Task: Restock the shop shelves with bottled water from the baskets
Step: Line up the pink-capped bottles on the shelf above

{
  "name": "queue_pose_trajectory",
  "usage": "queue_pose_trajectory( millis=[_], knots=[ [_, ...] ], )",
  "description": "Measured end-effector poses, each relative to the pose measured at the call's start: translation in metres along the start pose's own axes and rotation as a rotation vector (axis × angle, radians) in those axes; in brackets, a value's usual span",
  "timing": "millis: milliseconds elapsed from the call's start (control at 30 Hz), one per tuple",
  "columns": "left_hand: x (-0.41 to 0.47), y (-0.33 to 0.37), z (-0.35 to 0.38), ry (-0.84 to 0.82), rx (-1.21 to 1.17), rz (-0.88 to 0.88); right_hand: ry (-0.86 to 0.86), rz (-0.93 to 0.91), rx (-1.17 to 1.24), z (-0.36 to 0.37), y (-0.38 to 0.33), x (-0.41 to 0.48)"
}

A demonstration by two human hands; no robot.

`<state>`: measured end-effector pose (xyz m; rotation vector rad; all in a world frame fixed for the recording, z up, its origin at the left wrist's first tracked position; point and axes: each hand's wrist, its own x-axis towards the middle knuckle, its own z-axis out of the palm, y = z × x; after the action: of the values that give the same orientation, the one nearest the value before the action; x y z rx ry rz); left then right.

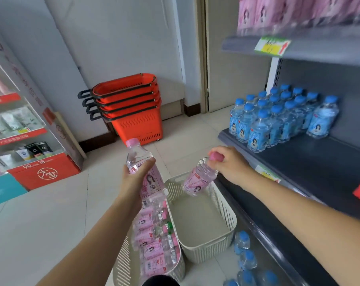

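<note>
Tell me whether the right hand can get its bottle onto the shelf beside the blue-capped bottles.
Probably yes. The right hand, gripping a pink-capped bottle by its cap, hovers at the front edge of the shelf, and its surface beside the blue-capped bottles is bare, with nothing between.

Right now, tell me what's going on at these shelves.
A person is mid-restock. The left hand grips a clear plastic pink-capped water bottle round its middle; the right hand holds a second pink-capped bottle by its cap above the empty cream plastic basket. A second cream basket beside it holds more pink bottles. Blue-capped bottles stand on the dark grey shelf.
</note>
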<state>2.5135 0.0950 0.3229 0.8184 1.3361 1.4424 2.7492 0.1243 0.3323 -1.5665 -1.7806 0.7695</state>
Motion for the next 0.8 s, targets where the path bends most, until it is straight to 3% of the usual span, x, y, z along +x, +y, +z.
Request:
queue_pose_trajectory(
  millis=[200, 533, 800],
  knots=[
    [-0.024, 0.038, 0.055, -0.161, -0.017, 0.135, 0.217, -0.102, -0.044, -0.097, -0.037, -0.02],
    [-0.037, 0.118, 0.158, -0.281, -0.045, 0.316, 0.713, -0.211, -0.018, -0.243, -0.09, -0.018],
    [-0.029, 0.17, 0.226, -0.419, -0.073, 0.372, 0.967, -0.108, -0.205, -0.336, -0.115, 0.006]
  ],
)
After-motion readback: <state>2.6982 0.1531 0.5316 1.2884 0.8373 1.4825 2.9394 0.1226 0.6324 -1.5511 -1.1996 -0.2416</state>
